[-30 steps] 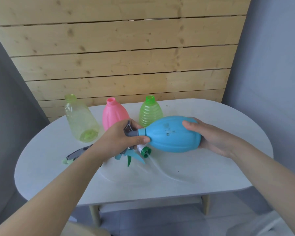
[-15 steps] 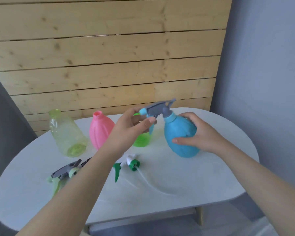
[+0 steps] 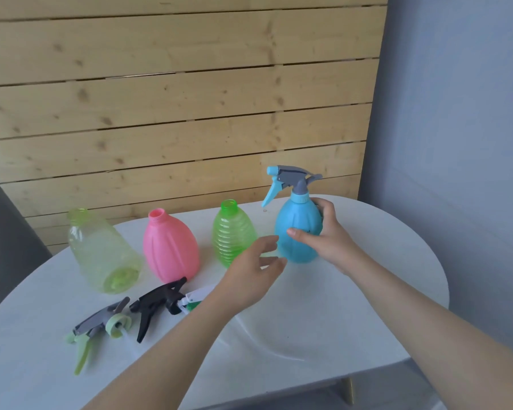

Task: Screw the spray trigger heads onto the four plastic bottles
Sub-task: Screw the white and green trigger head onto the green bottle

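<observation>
Bench (image 3: 353, 306) row, 9 to 3 o'clock: yellow-green bottle (image 3: 101, 250), pink bottle (image 3: 169, 247), green bottle (image 3: 233, 232), all headless. Three loose trigger heads (image 3: 157, 303) at 7 o'clock. Left hand (image 3: 249, 279) empty, fingers spread. Right hand (image 3: 323, 235) clamped on upright blue bottle (image 3: 296, 229), head fitted.

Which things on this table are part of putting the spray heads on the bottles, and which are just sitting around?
Part of the job:
blue bottle, head fitted, in right hand
pink bottle
green ribbed bottle
pale yellow-green bottle
black trigger head
grey and green trigger head
white and green trigger head
left hand, open

Just there:
table
wooden slat wall
</observation>
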`<state>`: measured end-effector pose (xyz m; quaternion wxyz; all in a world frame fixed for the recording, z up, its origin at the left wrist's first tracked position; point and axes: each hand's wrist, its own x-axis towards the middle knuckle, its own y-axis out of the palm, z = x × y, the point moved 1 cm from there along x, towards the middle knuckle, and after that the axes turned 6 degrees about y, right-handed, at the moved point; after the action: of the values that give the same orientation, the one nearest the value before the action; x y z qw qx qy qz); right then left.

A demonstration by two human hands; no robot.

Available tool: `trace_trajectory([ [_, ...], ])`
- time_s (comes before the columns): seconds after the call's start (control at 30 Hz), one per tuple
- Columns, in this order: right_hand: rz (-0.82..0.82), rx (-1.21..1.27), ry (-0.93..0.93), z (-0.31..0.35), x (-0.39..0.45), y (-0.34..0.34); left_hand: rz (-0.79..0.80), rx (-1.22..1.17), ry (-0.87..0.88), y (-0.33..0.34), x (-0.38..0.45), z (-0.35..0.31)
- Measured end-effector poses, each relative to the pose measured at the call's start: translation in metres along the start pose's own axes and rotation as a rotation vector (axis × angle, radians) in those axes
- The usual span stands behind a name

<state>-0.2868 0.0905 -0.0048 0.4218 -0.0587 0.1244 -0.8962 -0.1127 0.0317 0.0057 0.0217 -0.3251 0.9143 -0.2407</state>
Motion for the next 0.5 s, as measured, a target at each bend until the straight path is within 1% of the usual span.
trace_trajectory([
  [0.17, -0.062, -0.061, -0.031, 0.004, -0.001, -0.005, 0.004, 0.081, -0.001, 0.003, -0.003, 0.001],
  [0.37, -0.078, -0.092, 0.024, 0.007, 0.0, -0.023, -0.006, 0.093, 0.0, 0.0, -0.004, 0.004],
  [0.5, -0.099, -0.093, 0.01, 0.005, -0.001, -0.025, -0.045, 0.098, 0.005, -0.001, -0.002, 0.005],
])
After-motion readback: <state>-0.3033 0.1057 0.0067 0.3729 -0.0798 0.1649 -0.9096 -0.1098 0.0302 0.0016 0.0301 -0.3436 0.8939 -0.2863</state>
